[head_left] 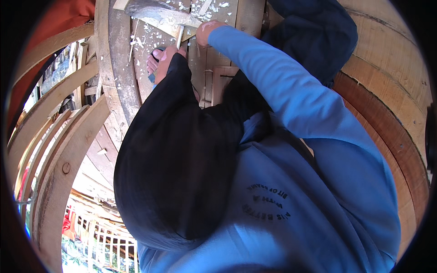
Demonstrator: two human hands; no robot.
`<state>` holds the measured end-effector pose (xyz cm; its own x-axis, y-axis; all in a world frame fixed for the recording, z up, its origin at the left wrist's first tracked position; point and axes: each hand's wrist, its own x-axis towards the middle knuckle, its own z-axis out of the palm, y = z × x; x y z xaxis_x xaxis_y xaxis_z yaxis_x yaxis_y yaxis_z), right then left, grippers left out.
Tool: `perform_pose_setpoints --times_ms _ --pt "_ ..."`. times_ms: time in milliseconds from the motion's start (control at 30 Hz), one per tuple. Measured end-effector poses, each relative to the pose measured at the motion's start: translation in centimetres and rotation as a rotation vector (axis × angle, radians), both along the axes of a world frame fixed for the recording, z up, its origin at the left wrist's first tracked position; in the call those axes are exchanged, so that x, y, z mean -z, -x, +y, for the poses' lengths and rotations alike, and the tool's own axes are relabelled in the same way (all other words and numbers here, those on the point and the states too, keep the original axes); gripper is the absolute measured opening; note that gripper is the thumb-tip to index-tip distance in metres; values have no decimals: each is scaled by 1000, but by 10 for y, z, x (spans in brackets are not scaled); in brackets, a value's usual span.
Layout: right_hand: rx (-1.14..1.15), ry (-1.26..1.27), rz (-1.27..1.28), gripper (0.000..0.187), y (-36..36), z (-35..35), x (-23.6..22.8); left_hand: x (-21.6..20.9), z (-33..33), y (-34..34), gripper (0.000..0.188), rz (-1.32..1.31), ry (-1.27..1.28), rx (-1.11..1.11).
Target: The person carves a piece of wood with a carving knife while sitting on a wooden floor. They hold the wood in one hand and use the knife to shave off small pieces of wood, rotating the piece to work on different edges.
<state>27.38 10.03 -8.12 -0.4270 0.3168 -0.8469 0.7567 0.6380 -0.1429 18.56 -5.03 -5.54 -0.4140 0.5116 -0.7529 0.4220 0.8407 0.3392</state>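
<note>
My left hand (pixel 167 58) shows past my black-trousered left knee, its fingers closed round a thin pale wooden strip (pixel 180 38). The strip's upper end meets a broad, greyish, tapering piece (pixel 159 17) lying across the planks; I cannot tell whether it is wood or a blade. At that piece's narrow end is my right hand (pixel 207 32), closed, at the end of a blue sleeve. What its fingers grip is hidden. Most of my left forearm is behind the knee. Close by my left hand is a bare foot (pixel 154 63) in a blue sandal.
Pale wood shavings (pixel 140 42) litter the plank floor (pixel 119 54) around my hands. Curved wooden ribs (pixel 59 173) rise at the left, with orange-red cloth (pixel 63 22) behind them. Curved planking (pixel 387 82) walls the right side. My bent right leg (pixel 314 41) is at the upper right.
</note>
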Motion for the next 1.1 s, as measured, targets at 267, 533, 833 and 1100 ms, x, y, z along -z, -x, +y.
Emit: perform_pose_setpoints --times_ms 267,533,833,1100 --pt "672 327 252 66 -53 1 -33 -28 -18 -24 61 205 -310 -240" --pt "592 221 367 75 -64 9 -57 -30 -33 -13 53 283 -519 -165" --pt "419 131 466 74 -62 4 -52 -20 -27 1 51 71 -384 -262" --pt "370 78 509 69 -59 -4 -57 -7 -28 1 43 106 -386 -195"
